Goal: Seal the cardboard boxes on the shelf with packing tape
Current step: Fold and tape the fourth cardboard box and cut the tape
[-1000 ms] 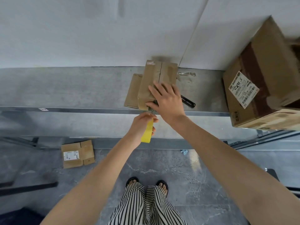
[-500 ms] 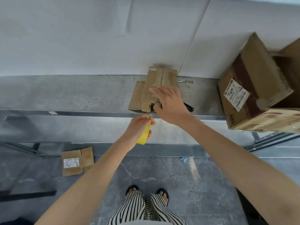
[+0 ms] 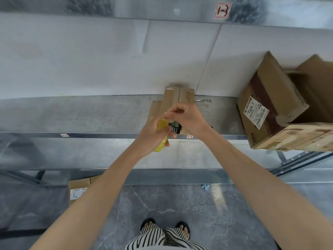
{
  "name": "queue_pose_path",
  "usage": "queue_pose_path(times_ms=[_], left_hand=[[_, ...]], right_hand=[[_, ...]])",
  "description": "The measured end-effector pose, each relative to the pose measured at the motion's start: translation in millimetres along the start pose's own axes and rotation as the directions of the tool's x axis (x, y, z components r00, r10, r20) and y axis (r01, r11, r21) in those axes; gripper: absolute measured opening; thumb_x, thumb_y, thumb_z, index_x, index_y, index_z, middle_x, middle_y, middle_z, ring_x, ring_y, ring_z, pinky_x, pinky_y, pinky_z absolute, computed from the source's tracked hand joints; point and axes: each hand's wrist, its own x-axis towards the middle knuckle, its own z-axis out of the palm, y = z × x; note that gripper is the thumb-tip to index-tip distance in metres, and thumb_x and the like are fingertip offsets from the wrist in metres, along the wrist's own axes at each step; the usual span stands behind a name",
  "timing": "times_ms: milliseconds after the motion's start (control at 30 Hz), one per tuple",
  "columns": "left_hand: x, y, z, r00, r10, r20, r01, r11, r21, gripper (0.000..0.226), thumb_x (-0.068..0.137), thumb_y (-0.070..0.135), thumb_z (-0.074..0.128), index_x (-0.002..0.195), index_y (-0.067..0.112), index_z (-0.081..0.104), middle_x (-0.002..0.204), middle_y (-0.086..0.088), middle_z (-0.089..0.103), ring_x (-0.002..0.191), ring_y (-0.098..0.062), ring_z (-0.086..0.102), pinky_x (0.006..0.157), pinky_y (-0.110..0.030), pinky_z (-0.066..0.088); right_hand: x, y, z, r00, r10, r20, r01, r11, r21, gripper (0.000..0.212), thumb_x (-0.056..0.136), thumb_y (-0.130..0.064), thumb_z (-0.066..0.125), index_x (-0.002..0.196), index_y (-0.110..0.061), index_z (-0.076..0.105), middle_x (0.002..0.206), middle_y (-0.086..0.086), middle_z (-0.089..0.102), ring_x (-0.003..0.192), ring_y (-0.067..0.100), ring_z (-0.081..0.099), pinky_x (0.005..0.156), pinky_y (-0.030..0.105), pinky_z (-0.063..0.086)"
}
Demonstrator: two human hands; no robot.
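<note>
Right hand (image 3: 187, 118) lifted off flat brown cardboard box (image 3: 171, 100) since earlier frame, fingers now pinched together (hold unclear). Left hand (image 3: 153, 136) closed around yellow tape roll (image 3: 161, 139), touching fingers, above grey metal shelf (image 3: 90, 114) front edge. Three boxes: flat one mid-shelf, large open one (image 3: 281, 109) right end, small one (image 3: 79, 188) on floor.

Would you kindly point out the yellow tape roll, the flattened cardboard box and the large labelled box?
yellow tape roll (image 3: 161, 125), head view, upper yellow edge.
flattened cardboard box (image 3: 170, 100), head view, left flap.
large labelled box (image 3: 270, 83), head view, plain side panel.
</note>
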Motion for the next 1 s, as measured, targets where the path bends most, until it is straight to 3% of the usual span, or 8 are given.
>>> queue_pose_path(times_ms=[100, 167, 300, 467, 600, 767, 900, 1000], left_hand=[[1, 2, -18, 0.997, 0.022, -0.068, -0.022, 1.000, -0.009, 0.048, 0.092, 0.028, 0.060, 0.127, 0.042, 0.030, 0.084, -0.001, 0.074, 0.050, -0.012, 0.063, 0.057, -0.030, 0.056], [4, 5, -31, 0.998, 0.016, -0.059, -0.012, 0.998, 0.063, 0.050, 0.090, 0.033, 0.061, 0.132, 0.029, 0.034, 0.079, 0.000, 0.074, 0.050, -0.013, 0.063, 0.059, -0.021, 0.052], [9, 3, -32, 0.990, 0.021, 0.138, -0.054, 0.969, 0.239, 0.014, 0.091, 0.028, 0.058, 0.098, 0.017, 0.061, 0.073, 0.003, 0.073, 0.063, -0.014, 0.070, 0.056, -0.020, 0.049], [28, -8, -55, 0.998, 0.056, 0.037, -0.067, 0.767, 0.638, 0.040, 0.088, 0.054, 0.053, 0.060, 0.024, 0.056, 0.053, 0.009, 0.066, 0.044, -0.005, 0.061, 0.057, -0.024, 0.043], [30, -10, -64, 0.994, 0.027, 0.109, -0.082, 0.841, 0.535, 0.041, 0.076, 0.056, 0.047, 0.059, 0.020, 0.056, 0.055, 0.005, 0.067, 0.051, -0.009, 0.063, 0.058, -0.027, 0.045], [44, -13, -93, 0.990, 0.137, 0.021, -0.089, 0.512, 0.855, 0.056, 0.086, 0.061, 0.048, 0.057, 0.013, 0.047, 0.046, 0.002, 0.059, 0.051, -0.011, 0.060, 0.058, -0.024, 0.040], [50, -21, -104, 0.985, 0.163, 0.055, -0.144, 0.601, 0.786, 0.057, 0.089, 0.055, 0.049, 0.054, 0.010, 0.043, 0.047, -0.003, 0.059, 0.045, -0.009, 0.059, 0.063, -0.025, 0.044], [58, -21, -104, 0.978, 0.194, 0.070, -0.161, 0.504, 0.848, 0.054, 0.091, 0.050, 0.047, 0.057, 0.009, 0.048, 0.053, -0.006, 0.060, 0.059, -0.023, 0.059, 0.066, -0.031, 0.045]], right_hand=[[3, 2, -9, 0.996, 0.028, -0.084, -0.029, 0.999, -0.016, 0.019, 0.080, -0.012, 0.073, 0.066, -0.021, 0.064, 0.066, -0.009, 0.062, 0.058, -0.004, 0.054, 0.062, 0.013, 0.045], [4, 7, -15, 0.992, 0.062, -0.109, -0.061, 0.998, 0.015, 0.021, 0.081, -0.007, 0.071, 0.066, -0.018, 0.062, 0.065, -0.007, 0.060, 0.057, -0.002, 0.054, 0.064, 0.016, 0.047], [6, 7, -21, 0.988, 0.104, -0.115, -0.091, 0.990, 0.112, 0.021, 0.082, 0.002, 0.067, 0.068, -0.012, 0.062, 0.054, -0.009, 0.063, 0.051, 0.001, 0.058, 0.058, 0.017, 0.053], [5, 10, -28, 0.973, 0.096, -0.209, -0.091, 0.995, 0.033, 0.020, 0.083, 0.000, 0.065, 0.067, -0.012, 0.061, 0.061, 0.000, 0.062, 0.048, -0.003, 0.051, 0.055, 0.010, 0.044], [7, 14, -34, 0.941, 0.142, -0.308, -0.107, 0.986, 0.126, 0.019, 0.085, -0.005, 0.065, 0.068, -0.010, 0.061, 0.064, 0.004, 0.060, 0.053, 0.003, 0.049, 0.062, 0.017, 0.046], [-2, 34, -41, 0.880, 0.222, -0.420, -0.168, 0.972, 0.162, 0.017, 0.084, -0.004, 0.063, 0.069, -0.011, 0.062, 0.057, -0.006, 0.057, 0.044, -0.004, 0.046, 0.051, 0.010, 0.042], [-9, 53, -49, 0.831, 0.303, -0.467, -0.233, 0.951, 0.203, 0.017, 0.084, -0.008, 0.063, 0.069, -0.012, 0.060, 0.059, -0.003, 0.056, 0.052, 0.004, 0.047, 0.059, 0.018, 0.045], [-13, 65, -43, 0.826, 0.343, -0.448, -0.252, 0.935, 0.250, 0.017, 0.085, -0.006, 0.064, 0.069, -0.011, 0.061, 0.066, 0.002, 0.062, 0.057, 0.008, 0.048, 0.061, 0.020, 0.046]])
